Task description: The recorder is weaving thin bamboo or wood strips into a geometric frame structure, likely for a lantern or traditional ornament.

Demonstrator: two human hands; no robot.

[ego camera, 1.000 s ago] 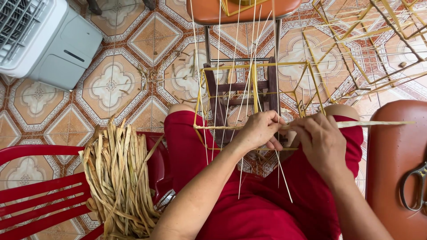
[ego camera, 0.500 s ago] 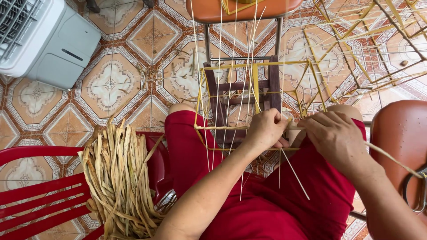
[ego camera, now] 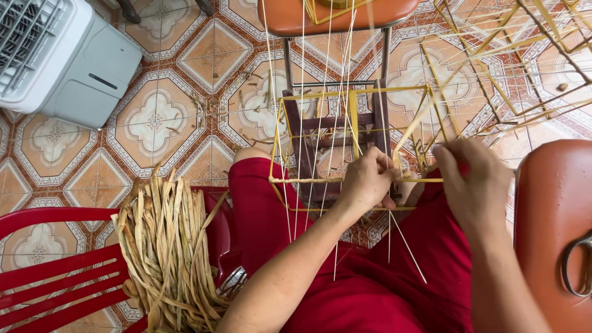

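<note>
- Left hand (ego camera: 367,180): fingers clenched on the lower bar of the bamboo frame (ego camera: 354,139), which rests over the red-clad lap.
- Right hand (ego camera: 473,185): fingers pinch a thin bamboo strip (ego camera: 424,114) slanting up across the frame.
- Left: a bundle of dried strips (ego camera: 166,246) on a red chair (ego camera: 55,271).
- Beyond: patterned tile floor (ego camera: 203,68), grey fan (ego camera: 58,58).
- Far right: scissors (ego camera: 576,265) on an orange stool (ego camera: 552,203).

Bamboo frame (ego camera: 345,148) at centre, above the person's lap, with the left hand (ego camera: 368,180) on its near rail and the right hand (ego camera: 472,182) just right. Bundle of strips (ego camera: 169,246) on a chair (ego camera: 55,271) near left. Fan unit (ego camera: 58,55) far left. Stool (ego camera: 336,12) beyond the frame. Scissors (ego camera: 576,265) on a seat (ego camera: 549,203) near right.
</note>
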